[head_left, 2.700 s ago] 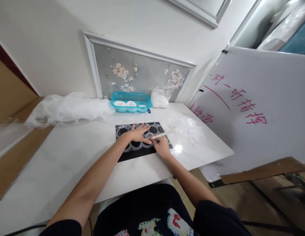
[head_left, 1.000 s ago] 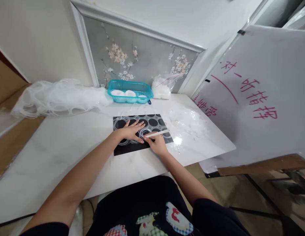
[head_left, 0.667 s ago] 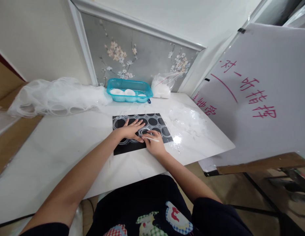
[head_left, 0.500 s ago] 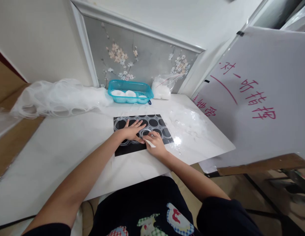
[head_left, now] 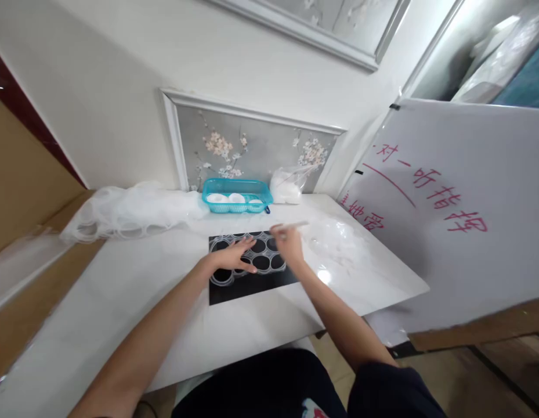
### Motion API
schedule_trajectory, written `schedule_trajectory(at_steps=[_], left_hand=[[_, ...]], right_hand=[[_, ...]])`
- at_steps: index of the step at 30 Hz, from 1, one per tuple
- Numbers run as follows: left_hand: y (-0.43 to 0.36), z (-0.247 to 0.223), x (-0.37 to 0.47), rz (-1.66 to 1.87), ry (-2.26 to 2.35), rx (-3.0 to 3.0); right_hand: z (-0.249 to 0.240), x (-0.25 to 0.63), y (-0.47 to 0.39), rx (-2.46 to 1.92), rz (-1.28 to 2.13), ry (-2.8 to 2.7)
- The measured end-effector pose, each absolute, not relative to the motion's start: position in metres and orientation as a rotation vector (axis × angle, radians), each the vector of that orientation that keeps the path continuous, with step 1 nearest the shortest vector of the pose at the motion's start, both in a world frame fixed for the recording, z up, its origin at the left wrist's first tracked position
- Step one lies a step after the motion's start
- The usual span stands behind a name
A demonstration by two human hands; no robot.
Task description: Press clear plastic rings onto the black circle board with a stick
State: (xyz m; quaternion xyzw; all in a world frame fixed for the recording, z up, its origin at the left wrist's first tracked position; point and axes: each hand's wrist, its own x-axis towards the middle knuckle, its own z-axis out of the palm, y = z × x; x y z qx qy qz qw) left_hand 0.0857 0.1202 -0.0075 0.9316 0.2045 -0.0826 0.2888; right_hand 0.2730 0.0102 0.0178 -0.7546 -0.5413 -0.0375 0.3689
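A black rectangular mat (head_left: 252, 285) lies on the white table, and over it a translucent sheet (head_left: 261, 263) with rows of round openings. My left hand (head_left: 233, 255) rests flat on the sheet, fingers spread, holding nothing. My right hand (head_left: 289, 242), slightly blurred, is raised over the right part of the mat. Its fingers are closed round a thin white stick-like tool (head_left: 300, 224), which points to the right. Whether the right hand touches the sheet cannot be made out.
Behind the mat stand a blue plastic basket (head_left: 238, 207) with white round pieces and a clear bag (head_left: 287, 188). Translucent ringed sheeting (head_left: 134, 212) is heaped at the left. Clear scraps (head_left: 339, 244) lie to the right. A whiteboard (head_left: 460, 267) with red writing stands beyond the table's right edge.
The view has tilted up. My right hand has left its place beside my left thumb and moved up and right with the white tool. My left hand stays spread on the sheet.
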Motion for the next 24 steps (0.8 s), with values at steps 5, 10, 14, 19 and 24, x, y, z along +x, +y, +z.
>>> schedule_trajectory(at_steps=[5,10,14,19,24], left_hand=[[0.124,-0.008,0.057,-0.176,0.556,2.427],[0.116,-0.010,0.044,0.043,0.556,2.262],[0.115,-0.008,0.043,0.092,0.604,2.185],[0.110,-0.013,0.044,-0.219,0.565,2.460],[0.109,-0.012,0.042,-0.312,0.537,2.506]], right_hand=[[-0.038,0.198,-0.021,-1.584,0.365,-1.526],[-0.041,0.201,-0.025,-1.458,0.452,-1.302],[-0.034,0.211,-0.028,-1.483,0.436,-1.123],[-0.037,0.201,-0.028,-1.448,0.525,-1.336],[-0.040,0.196,-0.025,-1.507,0.588,-1.491]])
